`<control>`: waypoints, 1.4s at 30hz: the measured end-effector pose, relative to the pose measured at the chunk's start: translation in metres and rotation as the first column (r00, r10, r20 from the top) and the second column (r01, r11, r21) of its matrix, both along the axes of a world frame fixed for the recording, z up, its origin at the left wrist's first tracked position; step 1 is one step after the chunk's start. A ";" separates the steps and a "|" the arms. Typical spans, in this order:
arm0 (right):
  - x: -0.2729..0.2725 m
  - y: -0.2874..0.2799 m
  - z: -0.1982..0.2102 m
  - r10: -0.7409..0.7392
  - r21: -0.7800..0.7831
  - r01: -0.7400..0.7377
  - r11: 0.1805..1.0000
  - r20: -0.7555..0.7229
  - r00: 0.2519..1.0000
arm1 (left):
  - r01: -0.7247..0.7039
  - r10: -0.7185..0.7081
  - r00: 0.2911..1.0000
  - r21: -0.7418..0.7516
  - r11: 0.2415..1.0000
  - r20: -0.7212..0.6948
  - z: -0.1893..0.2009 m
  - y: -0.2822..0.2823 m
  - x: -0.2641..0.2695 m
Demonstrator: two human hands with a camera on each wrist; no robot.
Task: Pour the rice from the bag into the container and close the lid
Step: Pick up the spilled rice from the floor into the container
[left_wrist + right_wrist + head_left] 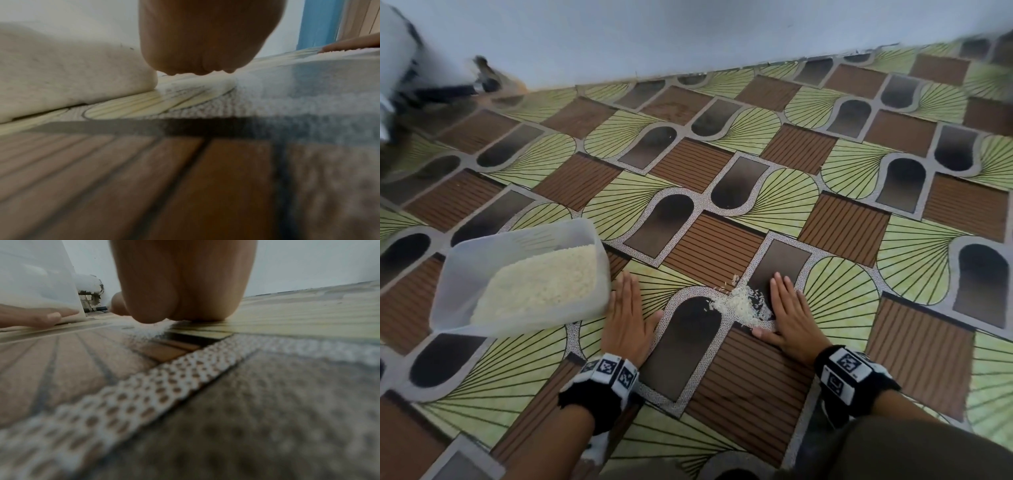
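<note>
A translucent plastic container sits on the patterned floor at the left, holding a bed of white rice, with no lid on it. A small heap of spilled rice lies on the floor between my hands. My left hand lies flat on the floor, fingers straight, right beside the container's near corner. My right hand lies flat too, its inner edge against the spilled heap. The left wrist view shows the container wall; the right wrist view shows the heap under my palm. No bag or lid is in view.
The patterned vinyl floor runs to a pale wall at the back. A blurred white and dark object stands at the far left corner. My knee fills the bottom right.
</note>
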State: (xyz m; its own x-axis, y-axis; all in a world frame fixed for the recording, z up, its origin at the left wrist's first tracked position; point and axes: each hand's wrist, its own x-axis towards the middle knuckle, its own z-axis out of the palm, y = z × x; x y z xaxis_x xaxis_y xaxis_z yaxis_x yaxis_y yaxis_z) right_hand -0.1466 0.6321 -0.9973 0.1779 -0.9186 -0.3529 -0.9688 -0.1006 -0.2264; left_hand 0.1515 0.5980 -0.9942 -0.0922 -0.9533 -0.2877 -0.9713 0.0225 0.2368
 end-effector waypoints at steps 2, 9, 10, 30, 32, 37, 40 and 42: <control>-0.001 0.001 0.000 -0.006 -0.011 0.006 1.000 -0.003 1.000 | -0.034 0.033 0.999 -0.023 0.999 -0.012 -0.003 -0.002 -0.007; 0.003 0.003 -0.004 -0.022 0.065 0.024 0.998 -0.037 0.999 | -0.200 0.197 0.979 -0.038 0.979 -0.057 -0.010 -0.008 -0.035; 0.006 0.005 -0.004 0.001 0.049 0.000 0.999 -0.029 1.000 | -0.184 0.182 0.982 -0.035 0.982 -0.048 -0.010 -0.007 -0.038; 0.019 -0.016 -0.009 0.100 -0.065 -0.105 0.992 -0.076 0.992 | 0.210 -0.214 0.916 -0.047 0.977 -0.340 -0.002 -0.013 -0.056; 0.026 -0.026 -0.007 0.112 -0.024 -0.114 0.993 -0.072 0.991 | 0.238 -0.235 0.923 -0.028 0.971 -0.304 -0.005 -0.012 -0.056; 0.032 -0.047 -0.002 0.310 -0.068 -0.303 0.951 0.145 0.940 | 0.249 -0.240 0.924 -0.008 0.968 -0.298 -0.008 -0.012 -0.054; 0.031 -0.054 0.004 0.399 -0.127 -0.379 0.917 0.280 0.873 | 0.247 -0.234 0.914 -0.003 0.969 -0.332 -0.006 -0.013 -0.054; 0.029 -0.052 0.005 0.434 -0.132 -0.414 0.900 0.333 0.837 | 0.267 -0.256 0.906 -0.013 0.964 -0.337 -0.006 -0.014 -0.053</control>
State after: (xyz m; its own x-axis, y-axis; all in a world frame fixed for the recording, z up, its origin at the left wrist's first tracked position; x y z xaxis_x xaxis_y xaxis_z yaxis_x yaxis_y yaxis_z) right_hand -0.1178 0.5802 -0.9928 0.6556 -0.7403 -0.1488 -0.6884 -0.5049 -0.5207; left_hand 0.0989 0.5839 -1.0005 -0.4327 -0.8724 -0.2275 -0.7963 0.2515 0.5502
